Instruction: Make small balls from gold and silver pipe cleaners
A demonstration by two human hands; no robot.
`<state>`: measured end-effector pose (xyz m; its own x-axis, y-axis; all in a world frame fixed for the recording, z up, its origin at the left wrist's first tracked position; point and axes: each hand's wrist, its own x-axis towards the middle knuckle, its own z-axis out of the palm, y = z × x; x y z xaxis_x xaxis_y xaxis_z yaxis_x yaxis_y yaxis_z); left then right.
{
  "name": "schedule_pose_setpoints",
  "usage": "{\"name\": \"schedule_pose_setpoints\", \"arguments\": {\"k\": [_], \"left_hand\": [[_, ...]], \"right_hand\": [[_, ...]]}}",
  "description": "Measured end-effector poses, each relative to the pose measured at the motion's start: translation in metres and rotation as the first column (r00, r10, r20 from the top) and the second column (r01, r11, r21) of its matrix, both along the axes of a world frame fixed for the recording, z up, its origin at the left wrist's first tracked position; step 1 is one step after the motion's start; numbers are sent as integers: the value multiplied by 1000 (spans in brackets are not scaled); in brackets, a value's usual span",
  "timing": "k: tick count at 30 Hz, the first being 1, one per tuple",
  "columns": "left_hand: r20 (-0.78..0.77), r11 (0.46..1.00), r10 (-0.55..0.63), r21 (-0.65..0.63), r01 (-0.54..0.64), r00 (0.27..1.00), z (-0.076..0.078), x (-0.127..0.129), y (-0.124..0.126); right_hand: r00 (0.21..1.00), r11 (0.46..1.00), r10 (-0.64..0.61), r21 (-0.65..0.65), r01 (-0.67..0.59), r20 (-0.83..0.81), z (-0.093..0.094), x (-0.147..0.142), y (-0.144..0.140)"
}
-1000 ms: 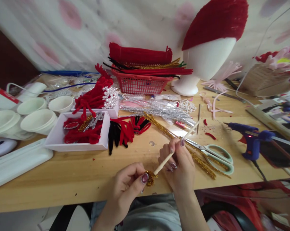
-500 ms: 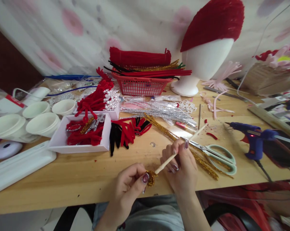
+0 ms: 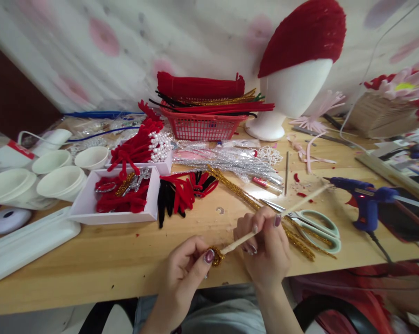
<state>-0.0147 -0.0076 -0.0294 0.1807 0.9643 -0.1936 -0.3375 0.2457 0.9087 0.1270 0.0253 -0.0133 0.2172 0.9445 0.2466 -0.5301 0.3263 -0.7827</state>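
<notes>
Pinched between the thumb and fingers of my left hand is a small coil of gold tinsel pipe cleaner. My right hand is closed around a long, pale wooden-looking stick. Its near end touches the gold coil, and its far end points toward the glue gun. Just right of my right hand lie scissors with pale green handles, on top of loose gold tinsel pipe cleaners. My fingers cover part of the coil.
A white box with red pieces stands left, by stacked cups. Black and red pipe cleaner pieces lie beside it. Behind are silver tinsel stems, a red basket and a white foam head with a red cap.
The stick has swung lower and its far end now reaches farther right, near the glue gun's nozzle. My right hand has shifted slightly right. The coil has turned a little in my left fingers.
</notes>
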Motion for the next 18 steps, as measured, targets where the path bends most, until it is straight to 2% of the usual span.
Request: {"name": "schedule_pose_setpoints", "arguments": {"k": [7, 12, 15, 18], "left_hand": [[-8, 1000, 13, 11, -13, 1000, 0, 0, 0], [-6, 1000, 7, -3, -7, 1000, 1, 0, 0], [-11, 1000, -8, 2, 8, 1000, 1, -1, 0], [-15, 1000, -20, 14, 21, 1000, 1, -1, 0]], "right_hand": [[983, 983, -150, 123, 137, 108, -3, -3, -6], [935, 936, -336, 150, 318, 115, -3, -5, -4], [940, 940, -333, 100, 325, 77, -2, -5, -3], [969, 969, -242, 51, 240, 45, -2, -4, -2]]}}
